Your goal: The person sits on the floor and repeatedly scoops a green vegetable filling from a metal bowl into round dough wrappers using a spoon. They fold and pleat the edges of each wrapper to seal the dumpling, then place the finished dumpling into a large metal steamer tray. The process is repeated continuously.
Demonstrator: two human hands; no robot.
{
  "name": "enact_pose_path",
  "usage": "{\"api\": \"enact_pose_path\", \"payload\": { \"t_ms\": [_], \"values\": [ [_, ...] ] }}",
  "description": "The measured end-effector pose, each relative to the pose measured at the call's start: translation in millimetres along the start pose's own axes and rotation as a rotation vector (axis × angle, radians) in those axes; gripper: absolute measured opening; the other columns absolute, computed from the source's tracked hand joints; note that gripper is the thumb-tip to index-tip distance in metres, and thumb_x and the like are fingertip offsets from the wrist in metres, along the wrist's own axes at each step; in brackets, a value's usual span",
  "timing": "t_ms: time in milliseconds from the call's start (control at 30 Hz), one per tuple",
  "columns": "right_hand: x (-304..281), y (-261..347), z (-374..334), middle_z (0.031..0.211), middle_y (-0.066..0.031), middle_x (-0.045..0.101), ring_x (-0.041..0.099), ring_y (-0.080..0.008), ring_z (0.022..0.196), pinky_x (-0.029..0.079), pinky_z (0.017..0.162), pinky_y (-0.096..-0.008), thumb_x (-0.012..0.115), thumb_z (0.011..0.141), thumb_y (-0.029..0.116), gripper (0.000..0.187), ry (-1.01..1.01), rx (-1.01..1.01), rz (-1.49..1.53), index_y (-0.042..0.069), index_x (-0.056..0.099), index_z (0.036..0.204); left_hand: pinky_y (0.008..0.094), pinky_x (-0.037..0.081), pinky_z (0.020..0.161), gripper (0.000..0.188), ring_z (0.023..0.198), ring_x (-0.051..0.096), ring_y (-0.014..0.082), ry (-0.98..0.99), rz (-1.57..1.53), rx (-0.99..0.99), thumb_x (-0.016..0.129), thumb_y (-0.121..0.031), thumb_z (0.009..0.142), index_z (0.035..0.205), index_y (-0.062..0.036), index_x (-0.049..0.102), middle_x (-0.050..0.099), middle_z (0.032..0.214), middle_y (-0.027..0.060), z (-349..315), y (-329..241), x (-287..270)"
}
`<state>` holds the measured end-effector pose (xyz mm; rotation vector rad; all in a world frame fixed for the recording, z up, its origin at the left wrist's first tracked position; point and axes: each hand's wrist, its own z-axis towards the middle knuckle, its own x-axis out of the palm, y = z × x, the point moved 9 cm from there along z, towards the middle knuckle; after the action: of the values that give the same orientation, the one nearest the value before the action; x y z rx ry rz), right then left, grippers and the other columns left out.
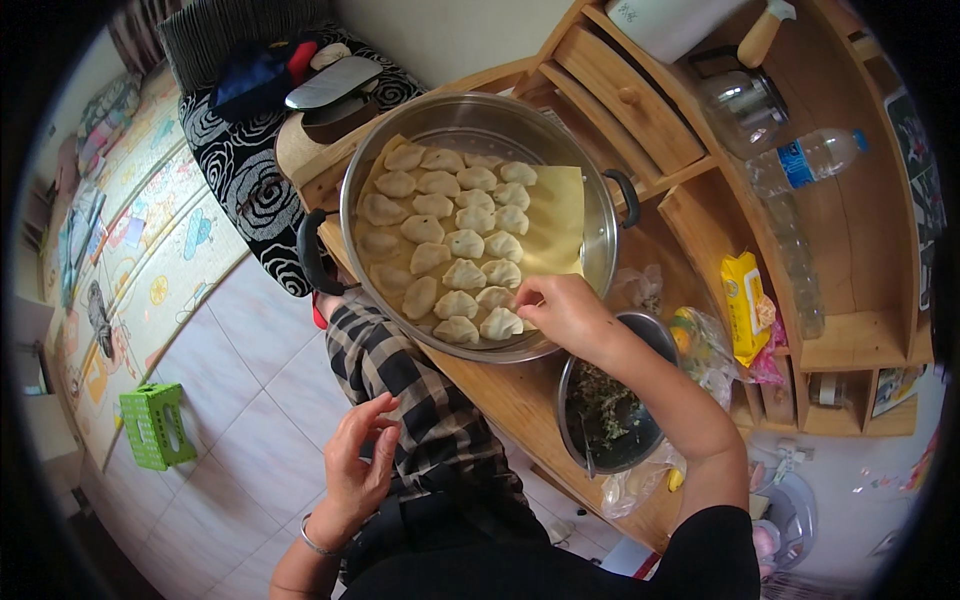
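Setting a dumpling [501, 323] at six o'clock in the steamer tray [600, 265], right hand [566, 312] pinched on it. Left hand [357, 468] loose-fingered, empty, over checked lap [420, 400]. Risk: squashing neighbouring dumplings [455, 305], or tipping the overhanging tray off the table edge [500, 395].

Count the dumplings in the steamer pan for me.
About 20 dumplings lie in rough rows on the yellow liner inside the steel steamer pan, filling its left and middle. The right hand touches the nearest row and may hide one.
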<state>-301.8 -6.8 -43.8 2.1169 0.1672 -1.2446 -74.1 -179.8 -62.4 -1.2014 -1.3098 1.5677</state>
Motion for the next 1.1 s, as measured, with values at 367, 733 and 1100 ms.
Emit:
{"api": "enact_pose_path", "payload": {
  "t_ms": [367,733,1100],
  "values": [
    [-75.7,7.3,-131.3,0.097,-0.0071,0.068,0.065,-0.0109,0.087,0.053,0.078,-0.0242,0.063,0.088,-0.002,0.021,-0.446,0.046,0.448,-0.002,0.062,0.109,0.0250,0.052,0.069,0.046,0.079,0.062,0.0131,0.013,-0.010,0.022,0.064,0.013,0.078,0.121,-0.0006,0.059,0.060,0.091,0.0070,-16.5,-27.2,23.8],
    [-52.3,-94.2,-343.1,0.093,-0.0039,0.068,0.064,-0.0098,0.086,0.049,0.072,-0.0230,0.061,0.092,0.007,0.015,-0.645,0.461,0.560,-0.001,0.064,0.105,0.0267,0.054,0.069,0.022,0.075,0.066,0.0182,0.184,-0.115,0.062,0.054,0.008,0.089,0.109,0.0029,0.065,0.067,0.085,0.0125,-55.8,-47.5,81.9],
    [52.5,-170.4,-377.0,0.100,-0.0150,0.067,0.063,-0.0364,0.094,0.050,0.081,-0.0426,0.066,0.081,0.017,0.029,-0.494,0.630,-0.081,0.004,0.064,0.107,0.0259,0.053,0.069,0.021,0.074,0.066,0.0155,0.276,0.012,0.058,0.054,0.002,0.093,0.112,0.0029,0.064,0.069,0.090,0.0127,-78.5,-65.7,104.3]
  ]
}}
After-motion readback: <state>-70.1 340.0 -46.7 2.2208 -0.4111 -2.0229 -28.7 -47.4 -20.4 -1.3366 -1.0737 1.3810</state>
